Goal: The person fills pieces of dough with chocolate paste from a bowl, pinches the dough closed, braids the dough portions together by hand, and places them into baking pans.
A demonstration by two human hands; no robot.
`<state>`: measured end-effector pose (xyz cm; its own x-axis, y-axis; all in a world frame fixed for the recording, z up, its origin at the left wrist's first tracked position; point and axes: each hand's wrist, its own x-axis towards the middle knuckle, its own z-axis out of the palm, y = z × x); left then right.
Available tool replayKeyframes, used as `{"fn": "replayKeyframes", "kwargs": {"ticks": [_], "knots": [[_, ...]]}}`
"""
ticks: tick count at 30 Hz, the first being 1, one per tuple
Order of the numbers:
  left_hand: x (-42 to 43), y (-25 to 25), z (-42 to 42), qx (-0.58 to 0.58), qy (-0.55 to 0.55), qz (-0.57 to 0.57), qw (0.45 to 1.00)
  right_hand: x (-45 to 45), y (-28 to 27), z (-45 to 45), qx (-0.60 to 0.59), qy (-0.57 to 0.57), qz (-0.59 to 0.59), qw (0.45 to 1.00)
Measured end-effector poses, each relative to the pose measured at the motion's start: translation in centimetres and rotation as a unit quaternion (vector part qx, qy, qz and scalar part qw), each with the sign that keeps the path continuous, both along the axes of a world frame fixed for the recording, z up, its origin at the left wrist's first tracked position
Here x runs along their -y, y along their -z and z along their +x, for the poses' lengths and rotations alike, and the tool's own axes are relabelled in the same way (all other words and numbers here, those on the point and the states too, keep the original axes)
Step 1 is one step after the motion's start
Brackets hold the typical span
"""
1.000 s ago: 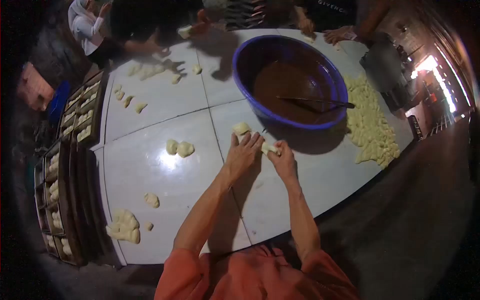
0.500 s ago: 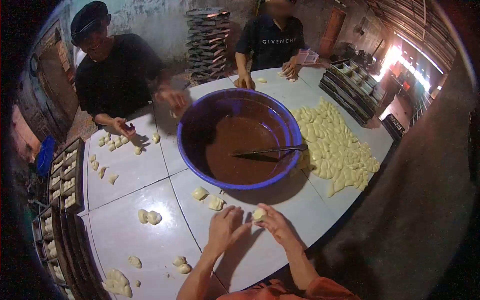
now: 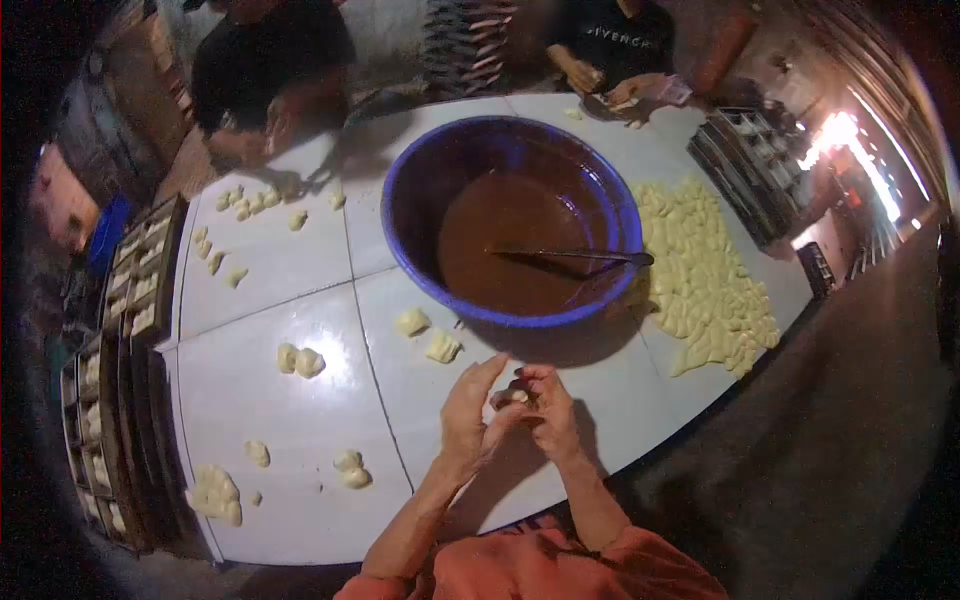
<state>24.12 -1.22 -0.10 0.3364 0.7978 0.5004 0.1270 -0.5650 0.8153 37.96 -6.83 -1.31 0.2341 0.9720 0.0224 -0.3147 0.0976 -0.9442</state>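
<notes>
Text: "IVENCH", outer letters unclear | colour: pale | on: black shirt (image 3: 632,60) | side: far right

Dim interior; strong glare seen at upper right. Highlight reflected on the worktop (image 3: 270,420), left of centre. Soft shadows cast. Fisheye distortion and black vignetting noted at edges.

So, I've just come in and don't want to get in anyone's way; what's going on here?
Someone is handling dough at a white table. Their right hand holds a small pale piece in its fingers, with the left hand open close beside it. Two dough lumps lie between the hands and a blue basin of brown mixture. Across the table are two co-workers, one at the left, one at the right.
</notes>
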Motion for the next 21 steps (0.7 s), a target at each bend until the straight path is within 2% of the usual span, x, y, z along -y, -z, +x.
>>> {"fn": "replayKeyframes", "kwargs": {"ticks": [1, 2, 3, 5, 6, 7, 9, 10, 11, 12, 13, 14, 16, 17, 18, 19, 20, 21], "knots": [[-0.1, -0.8, 0.4, 0.025, 0.029, 0.050, 0.998, 0.0, -2.5, -1.0, -0.114, -0.023, 0.007, 0.993], [0.7, 0.3, 0.8, 0.035, 0.049, 0.007, 0.998, 0.3, -2.7, -1.4, -0.131, 0.009, -0.054, 0.990], [1.3, 1.5, 1.2, 0.046, 0.069, -0.033, 0.996, 0.5, -2.7, -1.5, -0.136, -0.002, -0.064, 0.989], [0.9, 1.6, 2.8, 0.169, 0.017, 0.010, 0.985, 0.4, -2.9, -1.1, -0.258, -0.033, -0.073, 0.963], [1.2, 2.3, 3.1, 0.174, 0.025, -0.051, 0.983, 0.1, -4.0, -0.8, -0.249, -0.069, -0.059, 0.964], [1.6, 2.8, 3.2, 0.177, 0.023, -0.054, 0.983, -0.3, -3.3, -0.2, -0.246, -0.070, -0.062, 0.965], [1.9, 3.4, 3.2, 0.219, 0.051, -0.193, 0.955, -1.3, -1.2, 1.0, -0.095, -0.057, 0.005, 0.994], [1.6, 3.0, 2.6, 0.172, 0.063, -0.216, 0.959, -2.4, -3.6, 1.1, -0.174, -0.077, -0.062, 0.980], [1.6, 2.4, 2.2, 0.149, 0.058, -0.257, 0.953, -4.0, -6.3, 1.1, -0.200, -0.119, 0.003, 0.972], [1.8, 2.3, 1.5, 0.151, 0.063, -0.284, 0.945, -5.3, -6.5, 2.2, -0.159, -0.101, 0.044, 0.981], [1.9, 2.2, 0.5, 0.152, 0.070, -0.312, 0.935, -7.2, -6.7, 3.8, -0.035, -0.064, 0.029, 0.997], [2.0, 1.7, -0.7, 0.152, 0.068, -0.314, 0.935, -8.9, -8.8, 4.1, 0.034, -0.051, -0.003, 0.998], [1.7, 0.9, -3.1, 0.056, 0.063, -0.374, 0.923, -12.8, -9.4, 6.0, 0.214, -0.091, -0.055, 0.971], [1.5, 1.1, -4.0, 0.060, 0.062, -0.375, 0.923, -14.8, -8.7, 6.8, 0.301, -0.124, -0.086, 0.942], [1.6, 1.3, -4.8, 0.039, 0.040, -0.359, 0.932, -16.4, -8.2, 6.8, 0.303, -0.127, -0.085, 0.941], [1.7, 1.6, -5.6, 0.019, 0.017, -0.343, 0.939, -17.8, -7.7, 6.8, 0.455, -0.171, -0.090, 0.869], [1.9, 1.8, -6.3, 0.012, 0.007, -0.360, 0.933, -19.0, -7.0, 6.7, 0.592, -0.211, -0.092, 0.773], [2.0, 1.6, -6.8, 0.014, 0.004, -0.361, 0.932, -19.9, -6.1, 6.8, 0.593, -0.215, -0.091, 0.771]]}}
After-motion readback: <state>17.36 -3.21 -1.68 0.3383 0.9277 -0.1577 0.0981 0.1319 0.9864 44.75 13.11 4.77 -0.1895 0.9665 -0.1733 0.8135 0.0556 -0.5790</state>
